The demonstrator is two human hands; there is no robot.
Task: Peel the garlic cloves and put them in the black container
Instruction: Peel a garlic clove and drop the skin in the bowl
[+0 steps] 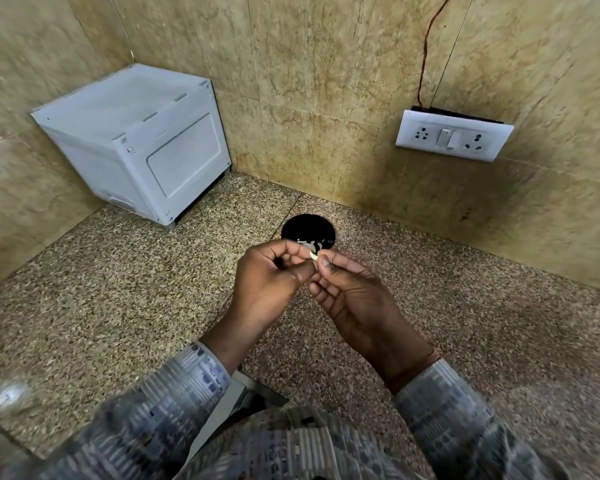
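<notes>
The black container (307, 225) sits on the speckled desk (118, 289) and holds a few pale peeled cloves (309, 243). Just in front of it, a small whitish garlic clove (313, 255) is pinched between the curled fingers of the left hand (274, 282) and right hand (354, 296).

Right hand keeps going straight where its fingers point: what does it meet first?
The garlic clove, pinched between right hand and left hand. Beyond it likely the black container, though depth is unclear.
</notes>
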